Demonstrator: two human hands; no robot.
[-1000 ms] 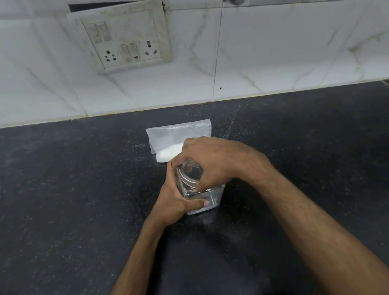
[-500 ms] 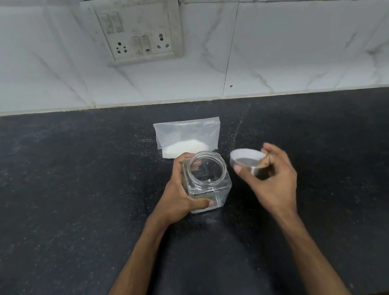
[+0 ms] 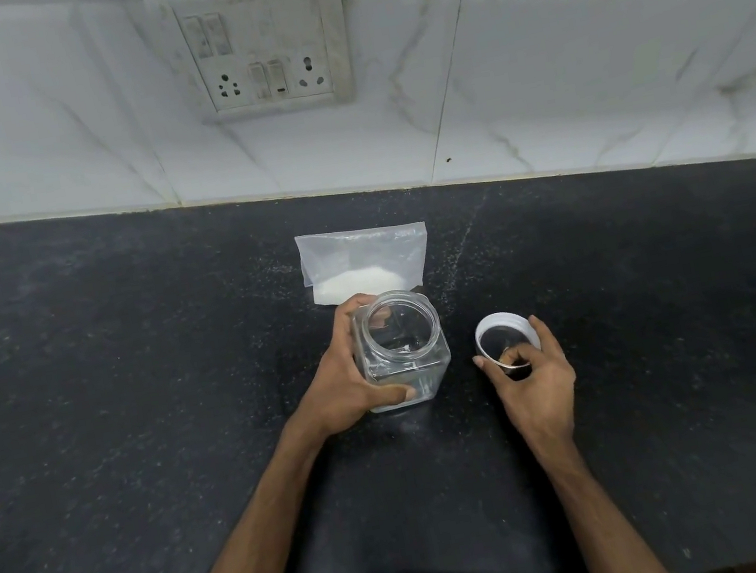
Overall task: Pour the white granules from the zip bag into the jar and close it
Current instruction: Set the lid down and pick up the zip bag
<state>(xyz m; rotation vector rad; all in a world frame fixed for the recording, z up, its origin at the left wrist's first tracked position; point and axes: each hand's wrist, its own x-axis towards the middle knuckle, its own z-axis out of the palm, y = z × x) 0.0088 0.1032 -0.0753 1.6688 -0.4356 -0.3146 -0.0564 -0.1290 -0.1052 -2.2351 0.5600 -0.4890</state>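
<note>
At frame centre, the left hand (image 3: 349, 381) gripped an open jar (image 3: 401, 350); the right hand (image 3: 533, 373) pinched its lid (image 3: 505, 340). The bag (image 3: 364, 261) behind looked floppy, best pinched by its top corners.

two bare forearms, no sleeves, rings or watch visible.

White granules (image 3: 355, 284), white lid (image 3: 506, 333), black speckled counter (image 3: 131, 377)

The jar (image 3: 401, 350) hides the zip bag's (image 3: 364, 258) lower edge; the left hand (image 3: 349, 381) covers the jar's left side, and the right hand's (image 3: 533, 373) fingers mask the lid's (image 3: 503, 330) near rim
</note>
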